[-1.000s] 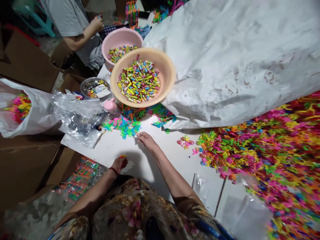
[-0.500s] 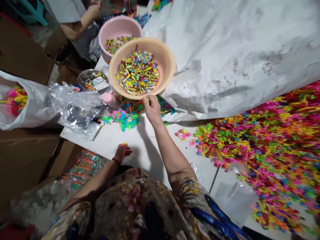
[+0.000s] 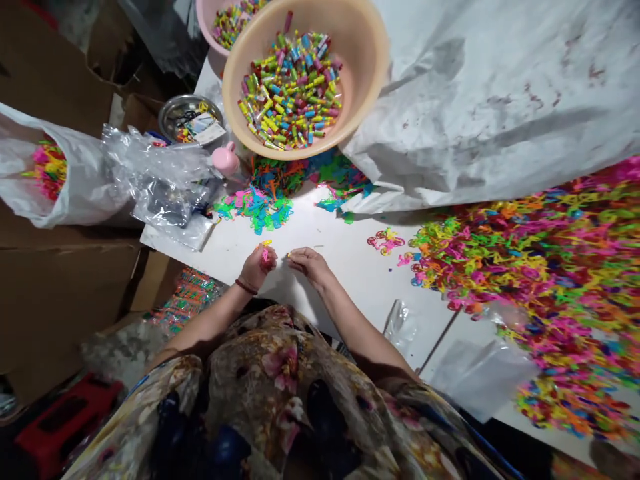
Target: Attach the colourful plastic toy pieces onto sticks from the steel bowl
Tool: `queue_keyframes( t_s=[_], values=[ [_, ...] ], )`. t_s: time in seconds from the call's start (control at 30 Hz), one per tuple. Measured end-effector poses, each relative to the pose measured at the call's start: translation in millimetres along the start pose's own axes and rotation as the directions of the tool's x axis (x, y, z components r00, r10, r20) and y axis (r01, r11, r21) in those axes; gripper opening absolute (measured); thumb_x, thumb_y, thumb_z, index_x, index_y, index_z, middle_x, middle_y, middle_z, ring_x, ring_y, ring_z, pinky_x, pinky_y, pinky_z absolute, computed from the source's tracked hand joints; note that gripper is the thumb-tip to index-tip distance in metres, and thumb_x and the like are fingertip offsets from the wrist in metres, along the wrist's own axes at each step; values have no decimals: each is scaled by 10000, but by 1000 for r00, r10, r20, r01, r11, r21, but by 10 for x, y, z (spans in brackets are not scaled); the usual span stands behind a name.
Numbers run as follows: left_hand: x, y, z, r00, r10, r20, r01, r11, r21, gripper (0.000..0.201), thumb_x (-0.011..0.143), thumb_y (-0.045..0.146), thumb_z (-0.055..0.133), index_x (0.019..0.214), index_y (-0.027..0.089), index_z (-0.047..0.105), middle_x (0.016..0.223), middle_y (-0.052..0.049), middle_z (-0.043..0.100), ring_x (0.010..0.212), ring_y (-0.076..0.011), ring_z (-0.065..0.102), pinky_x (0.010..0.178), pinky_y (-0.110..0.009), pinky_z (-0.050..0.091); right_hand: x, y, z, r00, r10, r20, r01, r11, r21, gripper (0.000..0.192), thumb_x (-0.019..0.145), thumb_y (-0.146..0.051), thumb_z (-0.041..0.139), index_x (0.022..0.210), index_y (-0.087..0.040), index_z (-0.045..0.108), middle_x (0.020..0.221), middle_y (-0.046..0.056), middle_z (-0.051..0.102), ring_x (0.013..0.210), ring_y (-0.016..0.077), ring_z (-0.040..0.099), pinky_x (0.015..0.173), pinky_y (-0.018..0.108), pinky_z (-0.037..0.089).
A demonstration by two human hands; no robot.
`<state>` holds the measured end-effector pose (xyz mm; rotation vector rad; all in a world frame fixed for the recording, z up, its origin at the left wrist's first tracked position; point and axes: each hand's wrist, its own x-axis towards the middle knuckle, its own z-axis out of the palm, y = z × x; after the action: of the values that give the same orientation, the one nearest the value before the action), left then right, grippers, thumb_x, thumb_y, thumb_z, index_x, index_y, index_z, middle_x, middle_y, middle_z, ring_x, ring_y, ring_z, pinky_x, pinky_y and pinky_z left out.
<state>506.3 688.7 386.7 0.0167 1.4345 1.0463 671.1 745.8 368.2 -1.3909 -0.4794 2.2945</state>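
My left hand (image 3: 258, 267) is closed around small pink and yellow plastic pieces (image 3: 265, 249) just above the white table (image 3: 345, 267). A few centimetres to its right, my right hand (image 3: 309, 262) pinches a tiny yellow piece (image 3: 289, 255) between its fingertips. Both hands hover near the table's front edge. Beyond them lies a small heap of green, blue and pink plastic shapes (image 3: 260, 210). Farther back stands a peach basin (image 3: 370, 60) full of small coloured tubes (image 3: 293, 90).
A big pile of coloured plastic shapes (image 3: 540, 267) covers the table's right side, under a white sack (image 3: 500, 87). Clear plastic bags (image 3: 165, 187), a metal dish (image 3: 187, 117) and a pink basin (image 3: 207, 17) sit at the left. Cardboard boxes (image 3: 55, 293) stand beside the table.
My right hand has drawn back from the peach basin's rim to the front of the table, now pinching a tiny yellow piece. My left hand rose slightly to meet it. The view tilted down.
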Motion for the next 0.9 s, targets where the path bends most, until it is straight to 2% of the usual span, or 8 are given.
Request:
queue_keyframes(
  t_s=[0.1, 0.17, 0.3, 0.43, 0.53, 0.6, 0.73, 0.9],
  values=[
    [52, -177, -9, 991, 109, 71, -126, 943, 309, 382, 941, 516, 486, 879, 156, 598, 741, -51, 606, 579, -111, 518, 569, -245, 444, -29, 22, -28, 1000, 24, 5, -24, 999, 28, 436, 502, -396, 908, 780, -188, 644, 765, 31, 686, 688, 156, 642, 659, 305, 518],
    [134, -315, 3, 986, 143, 80, -164, 864, 476, 249, 888, 410, 603, 823, 170, 615, 718, -39, 605, 623, -136, 529, 639, -271, 476, -26, 46, -64, 1000, 25, -18, -24, 999, 34, 459, 524, -452, 889, 805, -188, 640, 686, -4, 641, 585, 114, 572, 580, 271, 467],
    [442, -445, 112, 965, 260, 21, -219, 765, 606, 150, 730, 159, 753, 818, 181, 633, 942, -85, 633, 981, -231, 565, 988, -370, 435, -40, 126, -201, 998, 9, -67, -7, 1000, 25, 501, 529, -540, 851, 811, -186, 638, 549, -72, 511, 478, 64, 396, 494, 230, 327],
    [915, -293, 280, 867, 496, -54, -301, 606, 736, 273, 847, 165, 640, 1116, 153, 593, 1303, -179, 492, 1260, -286, 441, 1132, -419, 297, -144, 229, -398, 993, 22, -115, -19, 1000, 19, 501, 528, -552, 836, 802, -178, 645, 545, -73, 499, 495, 72, 384, 515, 240, 306],
    [1261, -95, 374, 792, 610, -25, -336, 470, 816, 360, 845, 164, 653, 1189, 134, 553, 1358, -212, 436, 1314, -318, 404, 1128, -437, 292, -273, 299, -517, 990, 30, -138, -28, 999, 16, 481, 544, -547, 825, 802, -175, 663, 571, -63, 514, 523, 82, 408, 548, 253, 321],
    [1425, 29, 406, 806, 590, -50, -308, 491, 815, 309, 809, 120, 675, 1099, 141, 571, 1336, -214, 449, 1272, -337, 441, 1089, -462, 321, -357, 331, -564, 990, 31, -134, -29, 999, 15, 474, 544, -534, 828, 817, -176, 682, 606, -48, 548, 547, 91, 435, 575, 263, 340],
    [1552, 207, 433, 862, 476, -175, -252, 700, 668, 267, 701, 20, 725, 779, 182, 527, 1149, -131, 546, 1153, -282, 504, 974, -390, 404, -457, 341, -586, 994, 27, -103, -25, 999, 21, 497, 525, -517, 845, 858, -174, 709, 688, -13, 621, 596, 110, 491, 633, 286, 385],
    [1339, 278, 500, 916, 346, -205, -202, 838, 507, 359, 746, 112, 735, 624, 185, 406, 734, -4, 515, 762, -136, 549, 705, -245, 449, -444, 233, -523, 997, -30, -68, 31, 1000, 8, 489, 602, -493, 818, 958, -171, 722, 799, 7, 668, 667, 111, 524, 692, 282, 411]
  ],
)
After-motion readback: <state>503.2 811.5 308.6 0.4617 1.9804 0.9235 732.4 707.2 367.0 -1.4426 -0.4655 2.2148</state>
